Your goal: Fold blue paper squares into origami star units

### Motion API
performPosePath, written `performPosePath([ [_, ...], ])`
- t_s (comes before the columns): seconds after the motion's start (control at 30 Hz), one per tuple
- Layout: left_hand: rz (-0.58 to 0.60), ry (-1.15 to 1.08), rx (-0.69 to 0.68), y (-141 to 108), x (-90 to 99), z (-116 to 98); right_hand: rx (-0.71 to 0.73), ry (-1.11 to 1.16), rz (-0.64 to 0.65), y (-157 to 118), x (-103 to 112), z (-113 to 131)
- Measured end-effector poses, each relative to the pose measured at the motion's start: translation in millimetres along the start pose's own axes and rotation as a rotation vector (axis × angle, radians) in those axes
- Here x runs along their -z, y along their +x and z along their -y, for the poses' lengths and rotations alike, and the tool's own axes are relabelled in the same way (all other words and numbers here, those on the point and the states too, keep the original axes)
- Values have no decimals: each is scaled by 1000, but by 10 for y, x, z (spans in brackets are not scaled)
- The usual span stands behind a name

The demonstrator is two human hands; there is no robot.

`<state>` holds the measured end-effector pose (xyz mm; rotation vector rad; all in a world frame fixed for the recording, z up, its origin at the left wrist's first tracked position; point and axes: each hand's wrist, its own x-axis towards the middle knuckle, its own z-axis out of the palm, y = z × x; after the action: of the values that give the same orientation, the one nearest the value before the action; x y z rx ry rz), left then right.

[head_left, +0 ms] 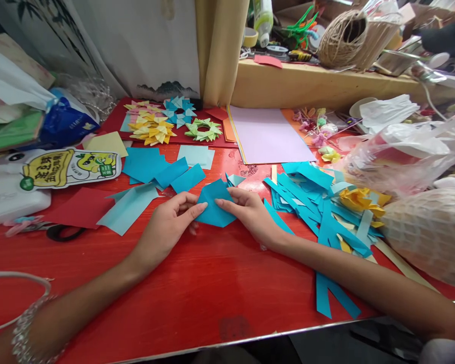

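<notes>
Both hands meet over the middle of the red table (155,303), holding a folded blue paper (215,206) between them. The left hand (173,211) has its thumb and fingers clamped on the paper's left edge, thumb on top. The right hand (251,208) pinches the right side, its thumb flat on the upper face, its index finger beside a small raised flap at the far right corner. The tips under the paper are hidden.

Just beyond the left hand lie blue pieces (144,163) and, nearer left, a pale folded sheet (131,205) beside a red sheet (81,206). The scissors' black handle (55,235) shows by the red sheet's near edge. A pouch (70,168) lies farther left.

To the right, blue strips (307,197) lie heaped, some under the right forearm. At the far side sit folded paper rings (151,126), left of a lilac sheet (267,131). A twine roll (337,43) rests on the far right ledge (288,83).
</notes>
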<state>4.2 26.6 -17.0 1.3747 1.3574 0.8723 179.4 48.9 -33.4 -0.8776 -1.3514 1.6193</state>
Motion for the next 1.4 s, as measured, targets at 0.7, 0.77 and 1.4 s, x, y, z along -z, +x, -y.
performPosePath([
  [0.7,-33,133,-50,1,36,-36,137,-290,-39,-103,9,55],
  [0.77,-40,151,-63,3,39,-42,139,-231,-26,-100,-8,80],
  [1.4,-55,251,-171,-48,27,-62,-107,-27,33,-2,-30,49],
])
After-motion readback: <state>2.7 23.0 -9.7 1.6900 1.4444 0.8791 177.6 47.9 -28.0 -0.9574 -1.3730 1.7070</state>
